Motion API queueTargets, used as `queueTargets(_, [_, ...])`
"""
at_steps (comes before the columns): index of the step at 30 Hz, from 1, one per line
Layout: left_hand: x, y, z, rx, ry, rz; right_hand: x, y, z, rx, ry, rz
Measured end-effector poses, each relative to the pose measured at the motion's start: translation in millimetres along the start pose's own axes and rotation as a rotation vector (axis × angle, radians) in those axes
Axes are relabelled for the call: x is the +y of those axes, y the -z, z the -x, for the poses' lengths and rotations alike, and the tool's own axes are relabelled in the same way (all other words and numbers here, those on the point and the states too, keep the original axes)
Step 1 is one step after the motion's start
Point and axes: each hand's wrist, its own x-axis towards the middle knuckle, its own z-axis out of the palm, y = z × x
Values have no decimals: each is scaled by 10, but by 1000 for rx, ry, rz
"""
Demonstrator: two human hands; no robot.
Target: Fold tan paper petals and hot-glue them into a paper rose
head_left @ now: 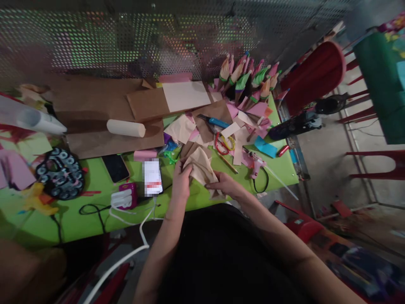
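Note:
Between my two hands is a crumpled, creased piece of cream paper (200, 164), held over the front edge of the green table. My left hand (182, 177) grips its left side, fingers closed on it. At the lower right, my right hand (223, 185) pinches the paper's edge. Just beyond lie red-handled scissors (220, 145), partly under paper scraps, and a pencil (228, 164). A blue utility knife (218, 122) rests on brown paper. To the right sits a pink glue gun (257, 166) with its black cord.
Paper-wrapped cones with green and peach tips (242, 82) stand at the back right. A phone with a lit screen (152, 177), a dark phone (115, 167) and a white roll (125, 128) lie to the left. A perforated metal panel (142, 46) rises behind the green table (196, 205).

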Motion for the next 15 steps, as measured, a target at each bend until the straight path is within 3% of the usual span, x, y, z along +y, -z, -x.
queueTargets(2, [64,15,77,47,-333,-333,-1,26,-7,28,-15,17])
queueTargets(4, [158,16,188,-2,-641,-689,-4,50,4,30,-11,28])
queueTargets(7, [262,-8,351,-321,-896,-1120,-39,70,51,-7,23,75])
queueTargets(10, [248,-31,420,-636,-922,-1350,-118,104,111,-47,41,187])
queueTargets(15, [141,-15,412,-746,-677,-1499,-274,192,247,-62,95,571])
